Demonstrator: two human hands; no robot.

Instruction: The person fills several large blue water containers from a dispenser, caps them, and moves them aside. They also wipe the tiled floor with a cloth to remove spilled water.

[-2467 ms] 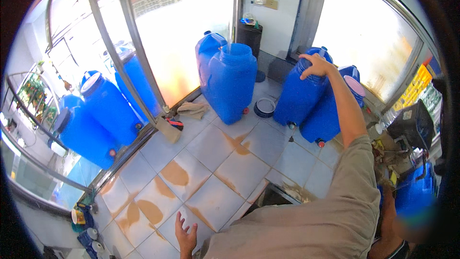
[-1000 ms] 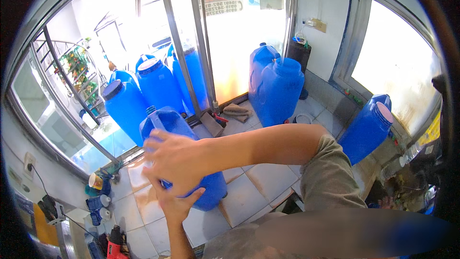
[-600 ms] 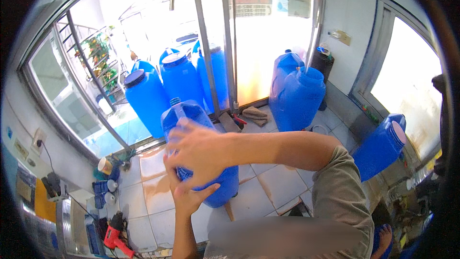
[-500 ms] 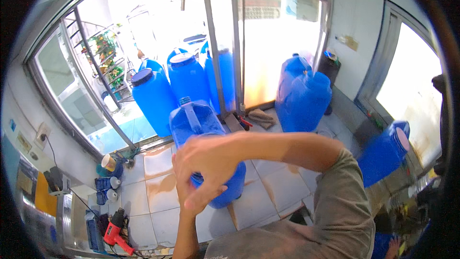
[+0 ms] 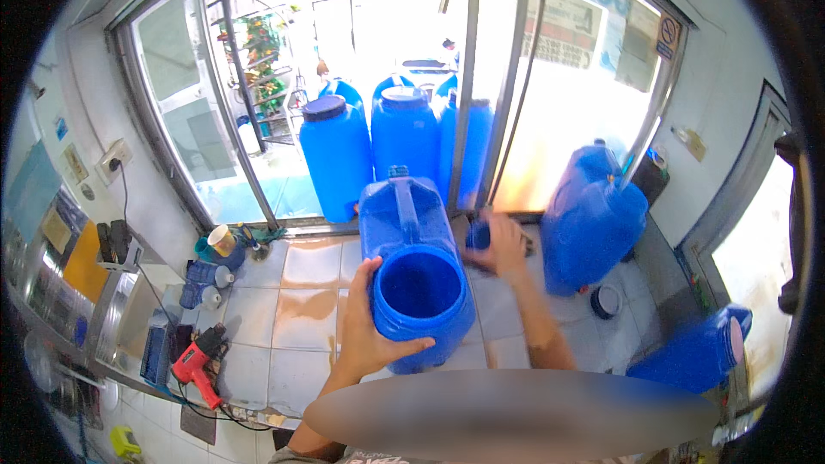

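Observation:
A blue plastic jug (image 5: pixel 464 314) with a moulded handle stands upright on the tiles in front of me. Its wide round mouth is uncovered, and I see into the dark blue inside. My left hand (image 5: pixel 365 331) rests against the left side of the neck, fingers spread, thumb along the front below the rim. Beyond the jug's right side, low over the floor, my right hand (image 5: pixel 509 245) is blurred by motion. In its fingers is a dark blue round cap (image 5: pixel 478 235). A small blue cap closes the spout (image 5: pixel 398 171) at the jug's far end.
Several blue jugs (image 5: pixel 333 155) line the glass doorway ahead. More blue jugs (image 5: pixel 593 223) stand at the right, near a loose black lid (image 5: pixel 606 301). A tilted blue jug (image 5: pixel 692 361) is at far right. A red heat gun (image 5: pixel 199 365) with a cord lies at left.
My right hand has left the jug's mouth and moved right and away with the cap, uncovering the opening. The left hand stays at the neck. The whole view has shifted.

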